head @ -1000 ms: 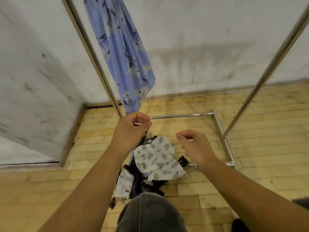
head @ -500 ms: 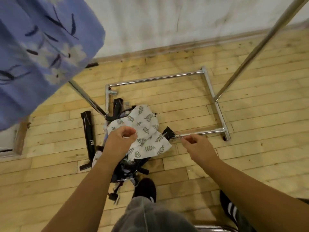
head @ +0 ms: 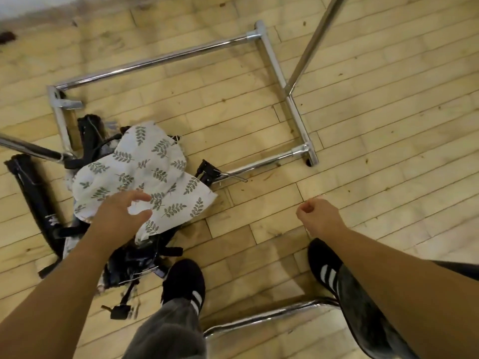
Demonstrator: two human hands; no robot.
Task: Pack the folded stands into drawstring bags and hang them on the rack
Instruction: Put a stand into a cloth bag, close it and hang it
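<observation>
A white drawstring bag with a green leaf print (head: 145, 172) lies on a heap of black folded stands (head: 134, 257) on the wooden floor. One long black folded stand (head: 36, 195) lies apart at the left. My left hand (head: 121, 216) hovers over the bag's near edge, fingers spread, holding nothing. My right hand (head: 320, 216) is held over bare floor to the right, fingers curled into a loose fist with nothing in it. The chrome rack base (head: 293, 104) frames the floor beyond the heap, its upright (head: 315, 40) rising at the right.
A second chrome upright (head: 31, 149) slants in from the left over the heap. My two feet in black shoes with white stripes (head: 185, 283) stand close to the pile. A curved chrome tube (head: 261, 317) lies near my feet.
My view has tipped down from the wall and blue garment to the floor. My left hand opened and dropped toward the leaf-print bag. My right hand moved away to the right.
</observation>
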